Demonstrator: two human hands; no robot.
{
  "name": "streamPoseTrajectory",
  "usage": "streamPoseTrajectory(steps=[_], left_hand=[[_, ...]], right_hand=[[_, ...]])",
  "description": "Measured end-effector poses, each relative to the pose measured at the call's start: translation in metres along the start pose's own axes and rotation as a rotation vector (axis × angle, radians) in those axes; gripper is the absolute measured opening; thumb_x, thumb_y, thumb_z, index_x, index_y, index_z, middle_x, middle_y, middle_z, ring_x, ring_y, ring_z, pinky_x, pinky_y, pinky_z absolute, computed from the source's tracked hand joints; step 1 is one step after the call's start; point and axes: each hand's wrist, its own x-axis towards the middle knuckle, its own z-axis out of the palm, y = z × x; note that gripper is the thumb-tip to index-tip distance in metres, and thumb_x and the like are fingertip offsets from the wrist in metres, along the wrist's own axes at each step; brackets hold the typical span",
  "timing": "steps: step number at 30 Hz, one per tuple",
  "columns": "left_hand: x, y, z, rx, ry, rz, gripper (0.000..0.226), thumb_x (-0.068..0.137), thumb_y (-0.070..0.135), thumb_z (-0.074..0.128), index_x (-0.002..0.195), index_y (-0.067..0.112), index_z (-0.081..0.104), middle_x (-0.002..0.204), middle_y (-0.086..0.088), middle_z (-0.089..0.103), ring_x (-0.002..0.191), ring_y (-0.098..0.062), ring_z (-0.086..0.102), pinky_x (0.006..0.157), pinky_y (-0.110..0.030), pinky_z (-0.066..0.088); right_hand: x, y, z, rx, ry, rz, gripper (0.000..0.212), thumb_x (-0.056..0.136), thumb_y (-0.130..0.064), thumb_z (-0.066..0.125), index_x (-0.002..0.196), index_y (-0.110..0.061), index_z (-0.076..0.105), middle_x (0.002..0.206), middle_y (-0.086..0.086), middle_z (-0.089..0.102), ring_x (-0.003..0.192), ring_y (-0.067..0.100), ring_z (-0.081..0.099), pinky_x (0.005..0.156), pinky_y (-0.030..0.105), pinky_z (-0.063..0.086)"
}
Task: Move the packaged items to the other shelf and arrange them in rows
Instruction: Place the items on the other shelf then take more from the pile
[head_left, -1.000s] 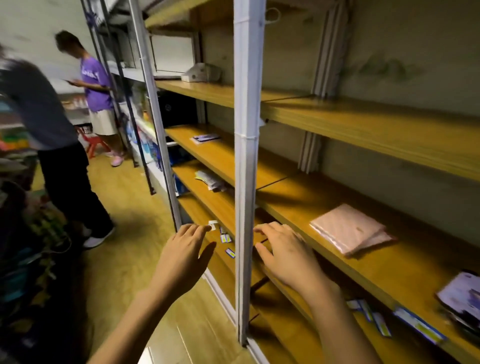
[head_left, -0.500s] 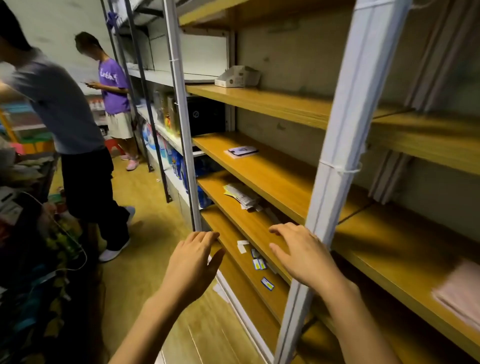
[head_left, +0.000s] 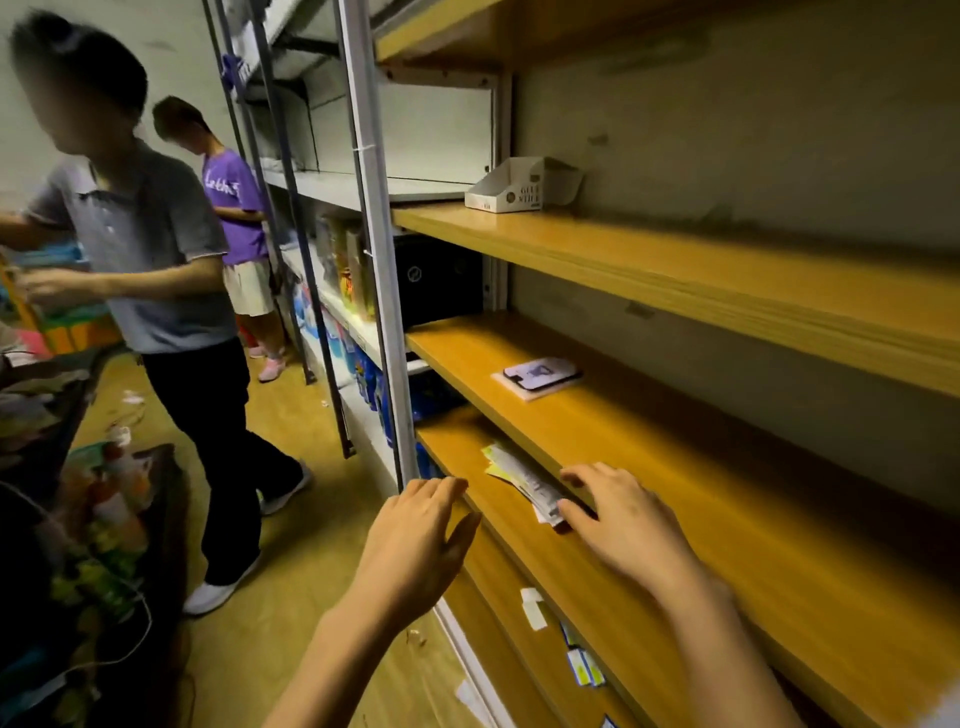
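The packets (head_left: 519, 480) lie in a loose, fanned pile on a wooden shelf (head_left: 524, 551), just right of the metal upright (head_left: 384, 332) and near its lower end, tucked under the board above. They look thin, flat and slick, pale with yellow edges and small print. The right hand (head_left: 628, 525) is spread flat and empty, fingertips at the pile's near end. A shallow one-handed grab would probably scatter them or push some over the shelf's front edge. The left hand (head_left: 421, 540), flat and empty too, hovers just below the upright's lower end.

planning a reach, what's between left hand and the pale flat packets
Head view: only bare yellow wooden shelf between left hand and pale flat packets.
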Motion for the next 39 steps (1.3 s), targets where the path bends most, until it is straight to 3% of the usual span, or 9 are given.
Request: streamPoseTrajectory(steps=[7, 14, 24, 29, 34, 39], left_hand=[[0.093, -0.04, 0.03, -0.127, -0.004, -0.016, 0.04, 0.092, 0.043, 0.04, 0.126, 0.023, 0.045, 0.126, 0.005, 0.056, 0.115, -0.011, 0.049, 0.092, -0.027, 0.042], [0.205, -0.072, 0.077, -0.167, -0.103, 0.09, 0.049, 0.09, 0.047, 0.04, 0.131, 0.02, 0.04, 0.131, 0.001, 0.053, 0.118, -0.014, 0.047, 0.094, -0.028, 0.041], [0.344, -0.087, 0.136, -0.027, -0.283, 0.245, 0.078, 0.075, 0.072, 0.04, 0.122, 0.011, 0.044, 0.127, -0.008, 0.049, 0.118, -0.024, 0.041, 0.094, -0.032, 0.039], [0.379, -0.079, 0.165, 0.035, -0.449, 0.264, 0.117, 0.05, 0.089, 0.046, 0.131, 0.006, 0.036, 0.13, -0.012, 0.043, 0.121, -0.028, 0.037, 0.098, -0.033, 0.037], [0.408, -0.089, 0.18, 0.075, -0.515, 0.374, 0.107, 0.05, 0.087, 0.048, 0.119, 0.005, 0.05, 0.122, -0.015, 0.051, 0.113, -0.03, 0.042, 0.092, -0.03, 0.036], [0.426, -0.107, 0.178, -0.217, -0.628, 0.256, 0.102, 0.036, 0.08, 0.065, 0.098, 0.0, 0.051, 0.105, -0.011, 0.059, 0.098, -0.025, 0.056, 0.073, -0.027, 0.042]], right_hand=[[0.085, 0.007, 0.015, -0.007, -0.046, 0.09, 0.039, 0.094, -0.034, 0.046, 0.132, -0.029, 0.043, 0.134, -0.01, 0.049, 0.122, 0.012, 0.044, 0.095, 0.029, 0.042], [0.148, 0.02, 0.03, -0.019, 0.008, 0.281, 0.039, 0.094, -0.036, 0.045, 0.133, -0.032, 0.04, 0.135, -0.012, 0.046, 0.123, 0.009, 0.042, 0.098, 0.026, 0.04], [0.221, 0.002, 0.043, -0.041, 0.196, 0.62, 0.039, 0.094, -0.04, 0.044, 0.132, -0.036, 0.04, 0.134, -0.014, 0.046, 0.124, 0.008, 0.043, 0.101, 0.028, 0.04], [0.233, -0.01, 0.056, -0.054, 0.232, 0.768, 0.042, 0.093, -0.039, 0.045, 0.134, -0.036, 0.037, 0.138, -0.015, 0.043, 0.128, 0.009, 0.039, 0.106, 0.028, 0.035], [0.243, -0.018, 0.069, -0.058, 0.248, 0.847, 0.043, 0.093, -0.038, 0.044, 0.136, -0.035, 0.036, 0.139, -0.016, 0.042, 0.129, 0.008, 0.038, 0.108, 0.028, 0.035], [0.261, -0.022, 0.079, -0.031, 0.26, 0.898, 0.044, 0.093, -0.039, 0.044, 0.136, -0.034, 0.035, 0.14, -0.014, 0.043, 0.128, 0.009, 0.04, 0.107, 0.029, 0.034]])
